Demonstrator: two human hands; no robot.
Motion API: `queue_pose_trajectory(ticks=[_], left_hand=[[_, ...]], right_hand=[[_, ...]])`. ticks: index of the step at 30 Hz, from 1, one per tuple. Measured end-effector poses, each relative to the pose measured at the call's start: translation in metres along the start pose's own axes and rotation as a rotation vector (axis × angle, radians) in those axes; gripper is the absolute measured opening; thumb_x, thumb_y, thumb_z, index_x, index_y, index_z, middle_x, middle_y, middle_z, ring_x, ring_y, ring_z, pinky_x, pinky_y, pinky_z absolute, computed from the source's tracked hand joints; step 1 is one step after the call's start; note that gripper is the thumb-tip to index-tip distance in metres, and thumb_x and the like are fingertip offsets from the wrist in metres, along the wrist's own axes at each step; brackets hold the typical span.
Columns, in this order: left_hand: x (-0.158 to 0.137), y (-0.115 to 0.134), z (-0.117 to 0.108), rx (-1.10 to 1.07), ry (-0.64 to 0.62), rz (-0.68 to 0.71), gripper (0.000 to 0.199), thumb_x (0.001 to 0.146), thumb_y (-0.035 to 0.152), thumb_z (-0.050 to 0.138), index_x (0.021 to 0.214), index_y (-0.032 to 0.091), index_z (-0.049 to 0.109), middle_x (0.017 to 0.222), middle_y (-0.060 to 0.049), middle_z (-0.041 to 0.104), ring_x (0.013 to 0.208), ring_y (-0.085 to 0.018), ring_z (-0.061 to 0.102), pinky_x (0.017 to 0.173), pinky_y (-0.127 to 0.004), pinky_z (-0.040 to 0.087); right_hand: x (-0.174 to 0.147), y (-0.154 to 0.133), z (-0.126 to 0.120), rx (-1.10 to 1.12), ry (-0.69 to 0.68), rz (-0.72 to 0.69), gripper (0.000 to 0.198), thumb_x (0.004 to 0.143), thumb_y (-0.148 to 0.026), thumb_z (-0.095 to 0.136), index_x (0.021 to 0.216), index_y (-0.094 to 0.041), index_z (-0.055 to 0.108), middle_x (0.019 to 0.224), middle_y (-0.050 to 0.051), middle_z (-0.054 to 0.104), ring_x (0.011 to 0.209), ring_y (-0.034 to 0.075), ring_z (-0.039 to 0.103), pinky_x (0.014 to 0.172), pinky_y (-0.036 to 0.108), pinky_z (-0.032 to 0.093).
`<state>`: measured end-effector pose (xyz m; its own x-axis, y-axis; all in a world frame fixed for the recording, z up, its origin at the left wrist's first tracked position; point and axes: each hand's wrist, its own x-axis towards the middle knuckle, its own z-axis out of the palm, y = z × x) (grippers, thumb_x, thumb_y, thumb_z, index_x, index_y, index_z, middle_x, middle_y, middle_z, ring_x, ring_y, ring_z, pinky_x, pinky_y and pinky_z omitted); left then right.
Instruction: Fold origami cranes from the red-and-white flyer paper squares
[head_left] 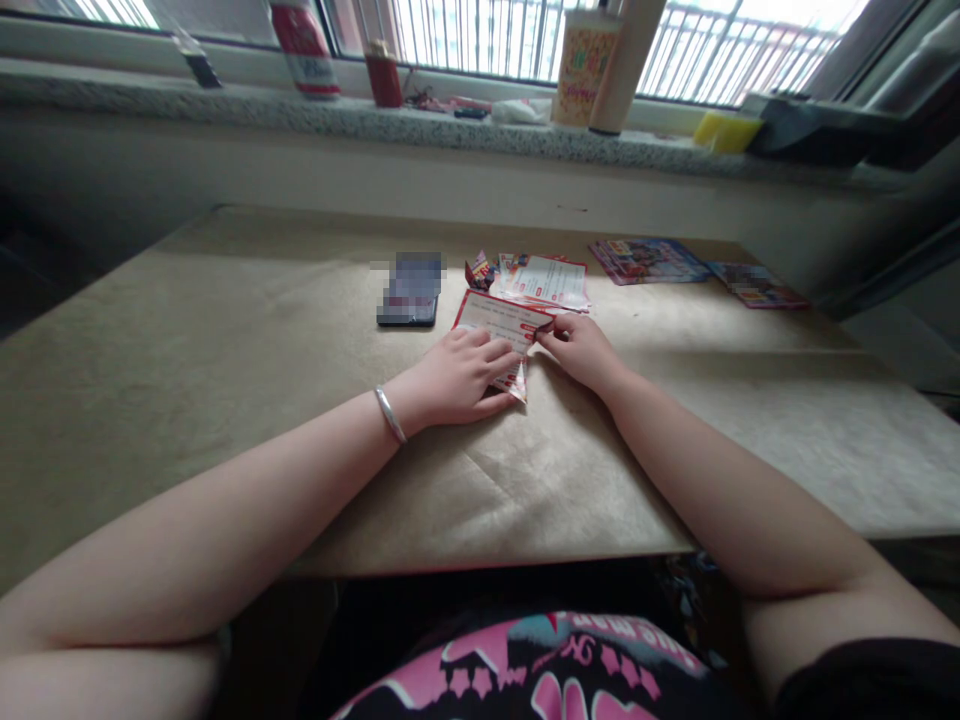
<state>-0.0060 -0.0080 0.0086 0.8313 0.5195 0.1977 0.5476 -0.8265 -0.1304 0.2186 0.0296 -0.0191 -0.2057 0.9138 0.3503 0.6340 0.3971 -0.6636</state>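
A printed paper sheet [491, 312] with a red border, partly folded, lies on the table in front of me. My left hand [472, 372] rests flat over it, fingers spread and pressing it down. At its right corner, my right hand [581, 345] pinches the paper's edge between thumb and fingers. Just behind is a stack of similar printed sheets [551, 280]. Beside that stack stands a small folded paper piece [480, 272] in dark red and purple. The sheet's lower part is partly hidden under my left fingers.
A dark phone [411, 290], its screen blurred, lies left of the papers on the beige tabletop [225, 370]. Colourful printed sheets [649, 260] sit at the back right, with another pile [757, 285] alongside. A cup [585, 70] and a red can [304, 50] stand on the windowsill.
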Motion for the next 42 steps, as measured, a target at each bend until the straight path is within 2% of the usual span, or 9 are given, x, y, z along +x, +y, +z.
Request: queue_pose_trajectory(ticks=[10,19,22,25,30,33,35,38,42], left_hand=[[-0.006,-0.007,0.003,-0.092,0.067,0.027,0.046,0.095,0.052,0.047,0.12,0.016,0.062,0.118,-0.012,0.063,0.108,-0.027,0.055,0.098,-0.041,0.043],[-0.005,-0.011,0.005,-0.18,0.059,0.031,0.035,0.091,0.038,0.056,0.118,0.016,0.062,0.122,-0.012,0.061,0.112,-0.026,0.054,0.103,-0.041,0.043],[-0.005,-0.011,0.006,-0.212,0.065,0.0,0.029,0.09,0.033,0.057,0.111,0.013,0.061,0.117,-0.013,0.062,0.11,-0.025,0.056,0.101,-0.041,0.045],[-0.005,-0.01,0.008,-0.23,0.114,-0.032,0.031,0.089,0.033,0.058,0.112,0.013,0.059,0.116,-0.014,0.063,0.11,-0.026,0.057,0.101,-0.041,0.046],[-0.006,-0.011,0.01,-0.144,0.332,-0.056,0.062,0.088,0.048,0.06,0.138,0.014,0.043,0.144,-0.018,0.046,0.138,-0.03,0.038,0.118,-0.049,0.028],[-0.007,-0.013,0.012,-0.107,0.383,-0.074,0.083,0.083,0.057,0.063,0.148,0.016,0.03,0.151,-0.018,0.038,0.145,-0.033,0.029,0.122,-0.052,0.016],[-0.008,-0.014,0.014,-0.096,0.392,-0.107,0.091,0.08,0.06,0.065,0.15,0.017,0.026,0.15,-0.017,0.041,0.145,-0.033,0.031,0.123,-0.054,0.012],[-0.009,-0.016,0.017,-0.087,0.389,-0.153,0.089,0.079,0.057,0.067,0.149,0.017,0.028,0.143,-0.017,0.049,0.141,-0.033,0.037,0.122,-0.057,0.01],[-0.008,-0.015,0.015,-0.063,0.4,-0.19,0.07,0.085,0.055,0.063,0.139,0.019,0.04,0.134,-0.015,0.056,0.134,-0.031,0.044,0.121,-0.059,0.013]], right_hand=[[0.0,0.002,0.0,-0.025,0.002,-0.027,0.017,0.082,-0.022,0.059,0.082,-0.018,0.076,0.082,0.004,0.075,0.068,0.015,0.06,0.066,0.027,0.045],[0.001,0.0,0.004,0.042,-0.044,-0.068,0.011,0.08,-0.022,0.066,0.084,-0.018,0.076,0.095,0.006,0.077,0.09,0.021,0.068,0.087,0.034,0.049],[0.001,-0.002,0.006,0.048,-0.069,-0.071,0.008,0.079,-0.021,0.067,0.077,-0.017,0.074,0.093,0.006,0.077,0.089,0.021,0.068,0.087,0.034,0.05],[-0.003,-0.009,0.006,0.049,-0.08,-0.111,0.008,0.08,-0.017,0.065,0.081,-0.017,0.073,0.095,0.006,0.076,0.091,0.02,0.068,0.088,0.033,0.05],[-0.012,-0.027,0.002,-0.188,-0.084,-0.242,0.022,0.083,-0.019,0.062,0.103,-0.019,0.072,0.113,0.008,0.072,0.109,0.025,0.061,0.098,0.039,0.045],[-0.016,-0.037,-0.002,-0.383,-0.155,-0.302,0.019,0.089,-0.023,0.058,0.101,-0.017,0.071,0.108,0.012,0.073,0.105,0.027,0.06,0.097,0.041,0.044],[-0.018,-0.041,-0.003,-0.453,-0.181,-0.323,0.019,0.091,-0.025,0.055,0.1,-0.017,0.071,0.106,0.012,0.073,0.101,0.027,0.06,0.093,0.039,0.045],[-0.019,-0.043,-0.002,-0.493,-0.196,-0.341,0.019,0.093,-0.025,0.053,0.096,-0.018,0.069,0.101,0.012,0.072,0.096,0.025,0.061,0.086,0.035,0.045],[-0.02,-0.041,-0.002,-0.471,-0.236,-0.341,0.019,0.093,-0.025,0.051,0.095,-0.019,0.069,0.096,0.009,0.073,0.09,0.023,0.064,0.079,0.032,0.044]])
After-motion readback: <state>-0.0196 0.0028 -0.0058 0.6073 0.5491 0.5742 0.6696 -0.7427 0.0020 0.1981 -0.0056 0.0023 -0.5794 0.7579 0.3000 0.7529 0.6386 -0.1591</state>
